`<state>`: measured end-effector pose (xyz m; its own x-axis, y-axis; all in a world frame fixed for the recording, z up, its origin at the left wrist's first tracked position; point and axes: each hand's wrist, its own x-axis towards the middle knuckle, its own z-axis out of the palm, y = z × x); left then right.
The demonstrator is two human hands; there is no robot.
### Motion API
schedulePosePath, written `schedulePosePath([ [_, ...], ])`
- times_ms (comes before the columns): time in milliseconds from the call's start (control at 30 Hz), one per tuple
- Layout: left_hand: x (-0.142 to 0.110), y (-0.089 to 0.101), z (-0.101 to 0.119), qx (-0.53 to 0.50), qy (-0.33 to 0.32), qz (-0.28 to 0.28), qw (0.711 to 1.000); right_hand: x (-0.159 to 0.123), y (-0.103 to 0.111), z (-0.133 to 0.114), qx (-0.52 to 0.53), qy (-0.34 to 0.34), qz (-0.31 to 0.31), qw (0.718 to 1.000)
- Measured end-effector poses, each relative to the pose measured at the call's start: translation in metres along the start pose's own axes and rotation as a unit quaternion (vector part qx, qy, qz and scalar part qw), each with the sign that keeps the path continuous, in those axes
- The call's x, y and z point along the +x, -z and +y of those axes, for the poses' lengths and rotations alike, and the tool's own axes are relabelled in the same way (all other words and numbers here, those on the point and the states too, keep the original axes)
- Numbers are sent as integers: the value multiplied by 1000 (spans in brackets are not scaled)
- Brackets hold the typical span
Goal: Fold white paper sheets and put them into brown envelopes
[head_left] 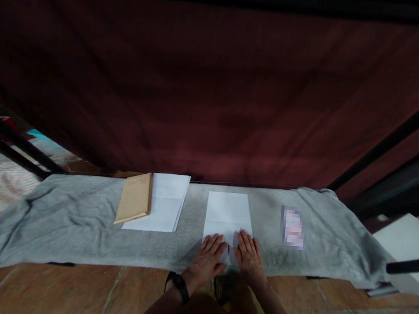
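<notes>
A white sheet of paper with a faint crease across it lies on the grey cloth in front of me. My left hand rests flat on its near left corner, fingers stretched out. On the near right part of the same sheet, my right hand is pressed down with its fingers extended. Between my thumbs a small dark mark shows near the sheet's near edge. To the left, brown envelopes overlap a stack of white paper. A pixelated pinkish item lies right of my right hand.
The grey cloth covers a long, low surface backed by a dark red curtain. Dark bars slant at both sides. A white board stands at the right. Terracotta tiles show below.
</notes>
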<state>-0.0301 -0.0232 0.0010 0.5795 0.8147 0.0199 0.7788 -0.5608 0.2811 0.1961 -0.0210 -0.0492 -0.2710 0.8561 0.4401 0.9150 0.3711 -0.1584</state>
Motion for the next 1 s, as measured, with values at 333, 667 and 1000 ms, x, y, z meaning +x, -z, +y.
schedulePosePath([
  [333,-21,6,-16,-35,42,32,998,-24,31,29,69,50,-66,994],
  [667,-35,32,-15,-104,-5,109,989,-37,45,59,193,36,-125,972],
  [1000,-43,9,-41,-164,100,121,974,-14,51,54,335,-38,-135,932],
])
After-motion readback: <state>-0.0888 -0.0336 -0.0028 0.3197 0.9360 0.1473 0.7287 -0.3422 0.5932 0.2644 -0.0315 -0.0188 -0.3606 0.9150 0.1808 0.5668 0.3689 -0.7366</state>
